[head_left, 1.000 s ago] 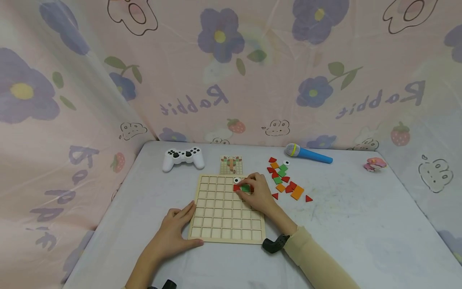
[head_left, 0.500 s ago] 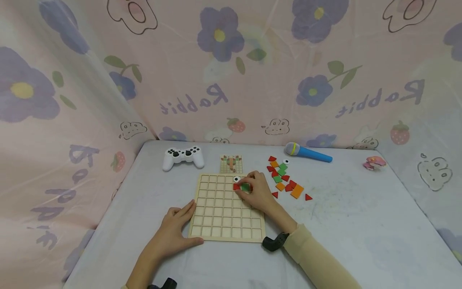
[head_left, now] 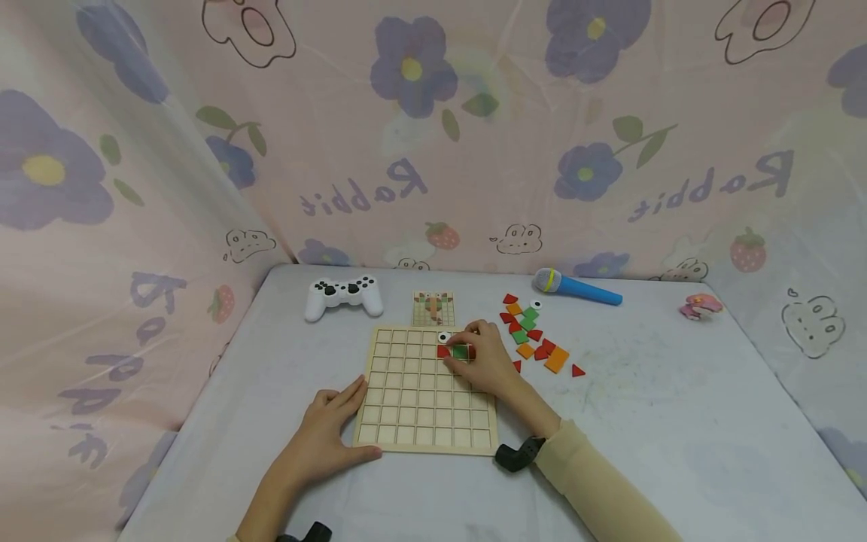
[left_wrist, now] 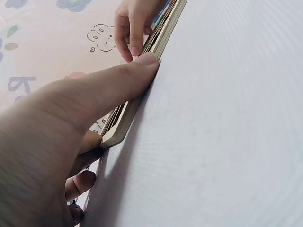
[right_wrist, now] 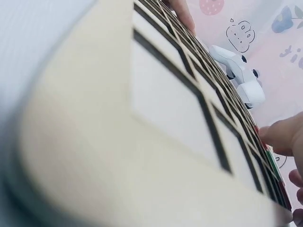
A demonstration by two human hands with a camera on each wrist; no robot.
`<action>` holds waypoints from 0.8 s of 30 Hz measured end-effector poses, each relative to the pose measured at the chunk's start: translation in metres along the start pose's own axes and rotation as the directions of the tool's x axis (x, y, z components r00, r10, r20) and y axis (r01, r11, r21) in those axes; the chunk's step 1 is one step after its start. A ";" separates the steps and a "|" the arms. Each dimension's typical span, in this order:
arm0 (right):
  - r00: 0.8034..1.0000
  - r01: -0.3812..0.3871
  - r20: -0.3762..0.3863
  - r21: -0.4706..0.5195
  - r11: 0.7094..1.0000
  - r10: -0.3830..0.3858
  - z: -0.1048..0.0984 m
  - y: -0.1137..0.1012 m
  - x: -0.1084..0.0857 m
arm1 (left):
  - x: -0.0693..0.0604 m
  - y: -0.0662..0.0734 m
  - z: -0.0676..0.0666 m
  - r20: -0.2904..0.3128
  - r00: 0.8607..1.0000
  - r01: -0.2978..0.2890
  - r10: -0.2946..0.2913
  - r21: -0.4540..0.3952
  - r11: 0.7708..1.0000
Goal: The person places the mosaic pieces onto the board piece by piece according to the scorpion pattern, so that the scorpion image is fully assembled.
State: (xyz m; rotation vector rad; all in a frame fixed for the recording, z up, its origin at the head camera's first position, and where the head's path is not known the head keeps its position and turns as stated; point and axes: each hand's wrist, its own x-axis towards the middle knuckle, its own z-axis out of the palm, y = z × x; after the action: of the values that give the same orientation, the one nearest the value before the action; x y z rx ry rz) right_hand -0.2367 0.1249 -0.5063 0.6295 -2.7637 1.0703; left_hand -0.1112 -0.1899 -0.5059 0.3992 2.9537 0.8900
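Observation:
The wooden grid board [head_left: 427,453] lies flat on the table. In the head view my left hand [head_left: 325,440] spans its near left corner, thumb on the front edge and extended fingers against the left edge; the left wrist view shows that thumb [left_wrist: 118,82] close up. My right hand [head_left: 486,363] is over the upper right cells, its thumb and index finger pinching a red piece [head_left: 442,351] in the grid. Beside it sits a green piece [head_left: 460,352], and above it a round eye piece [head_left: 443,338]. Part of a further red piece shows under the right hand.
A pattern card [head_left: 434,309] lies behind the board. Loose red, green and orange pieces [head_left: 557,360] are scattered to the right, with another eye piece [head_left: 536,305]. A white game controller [head_left: 344,296], a blue microphone [head_left: 582,289] and a pink object [head_left: 701,306] stand farther back.

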 end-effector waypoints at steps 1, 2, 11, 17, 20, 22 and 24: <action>1.000 -0.002 0.001 -0.001 1.000 0.002 0.000 0.000 0.000 | 0.000 0.000 0.000 -0.003 1.000 0.000 0.000 -0.001 1.000; 1.000 -0.004 0.005 -0.004 1.000 0.004 -0.001 0.000 0.000 | -0.001 0.000 0.000 -0.005 1.000 0.000 0.000 0.000 1.000; 1.000 -0.010 0.025 -0.017 1.000 0.011 -0.005 -0.002 0.001 | 0.001 0.000 0.000 0.013 1.000 0.011 -0.011 -0.002 1.000; 1.000 -0.021 0.013 -0.002 1.000 0.021 -0.013 -0.004 0.000 | 0.001 0.000 0.000 0.017 1.000 0.004 -0.004 -0.003 1.000; 1.000 -0.021 0.003 -0.012 1.000 0.021 -0.016 -0.003 0.000 | 0.001 0.000 0.000 0.023 1.000 0.010 -0.010 -0.001 1.000; 1.000 -0.028 -0.002 -0.022 0.999 0.027 -0.017 -0.002 0.000 | 0.001 0.000 -0.001 0.026 1.000 0.012 -0.012 -0.001 1.000; 0.999 -0.036 -0.005 -0.021 0.999 0.036 -0.019 0.000 0.000 | 0.001 0.000 -0.001 0.029 0.999 0.017 -0.017 -0.004 1.000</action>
State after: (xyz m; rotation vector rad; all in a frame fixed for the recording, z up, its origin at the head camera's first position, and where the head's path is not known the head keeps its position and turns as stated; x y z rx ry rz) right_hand -0.2375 0.1374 -0.4922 0.5765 -2.7888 1.0468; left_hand -0.1124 -0.1901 -0.5048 0.3828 2.9238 0.8812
